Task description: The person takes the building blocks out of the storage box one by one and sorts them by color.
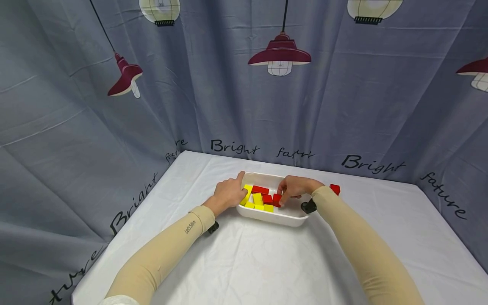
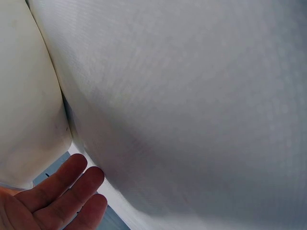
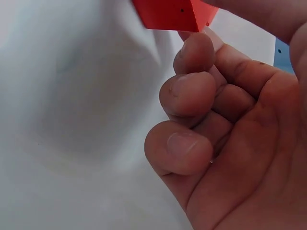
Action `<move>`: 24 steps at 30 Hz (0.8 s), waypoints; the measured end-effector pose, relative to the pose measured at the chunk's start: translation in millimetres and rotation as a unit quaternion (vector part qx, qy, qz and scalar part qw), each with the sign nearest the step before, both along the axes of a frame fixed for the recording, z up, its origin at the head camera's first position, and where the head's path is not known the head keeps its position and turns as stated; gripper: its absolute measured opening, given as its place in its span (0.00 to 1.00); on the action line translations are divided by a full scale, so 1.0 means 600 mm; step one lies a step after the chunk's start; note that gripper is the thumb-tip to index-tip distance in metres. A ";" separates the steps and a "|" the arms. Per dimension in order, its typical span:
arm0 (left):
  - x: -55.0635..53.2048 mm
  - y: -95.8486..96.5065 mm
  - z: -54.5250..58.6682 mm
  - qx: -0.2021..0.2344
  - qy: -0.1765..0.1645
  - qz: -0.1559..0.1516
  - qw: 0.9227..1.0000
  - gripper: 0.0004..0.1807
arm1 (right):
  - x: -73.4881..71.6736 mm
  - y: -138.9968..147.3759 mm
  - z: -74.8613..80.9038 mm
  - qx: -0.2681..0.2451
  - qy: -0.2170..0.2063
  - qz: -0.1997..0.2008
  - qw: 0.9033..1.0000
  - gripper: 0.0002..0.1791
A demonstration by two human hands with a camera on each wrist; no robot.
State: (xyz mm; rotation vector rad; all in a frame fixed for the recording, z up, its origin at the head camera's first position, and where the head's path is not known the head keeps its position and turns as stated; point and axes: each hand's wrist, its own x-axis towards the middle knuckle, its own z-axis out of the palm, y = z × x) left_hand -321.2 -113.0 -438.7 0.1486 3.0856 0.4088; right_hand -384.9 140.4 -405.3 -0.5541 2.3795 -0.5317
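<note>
Head view: white tray [image 1: 274, 217] near far edge of table [image 1: 236, 262]. Left hand [image 1: 227, 192] clasps tray's left end, thumb over rim. Right hand [image 1: 297, 185] pinches red block [image 1: 277, 200] inside tray, beside other red blocks [image 1: 260, 190] and yellow blocks [image 1: 257, 199]. Loose red block [image 1: 335, 189] right of tray, toward table's far right corner.

Left wrist view: three fingers [image 2: 88, 182] extended outside tray wall.

Right wrist view: pinched red block at picture's top, lower fingers [image 3: 184, 98] curled.

White tray [image 1: 274, 218] on the desk [image 1: 259, 262], yellow blocks [image 1: 257, 199] and red blocks [image 1: 260, 190] bunched leftish inside, one red block [image 1: 277, 200] pinched by fingers [image 3: 196, 52], maybe touching its neighbour, hard to tell.
</note>
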 end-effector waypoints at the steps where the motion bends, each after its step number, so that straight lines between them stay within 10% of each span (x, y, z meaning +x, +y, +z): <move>1: 0.000 0.000 0.000 0.000 0.000 -0.001 1.000 0.38 | 0.000 0.000 0.000 0.000 -0.001 -0.002 1.000 0.15; 24: 0.004 0.000 0.006 0.004 -0.005 0.001 1.000 0.37 | 0.004 0.008 0.026 0.005 0.031 -0.010 0.999 0.10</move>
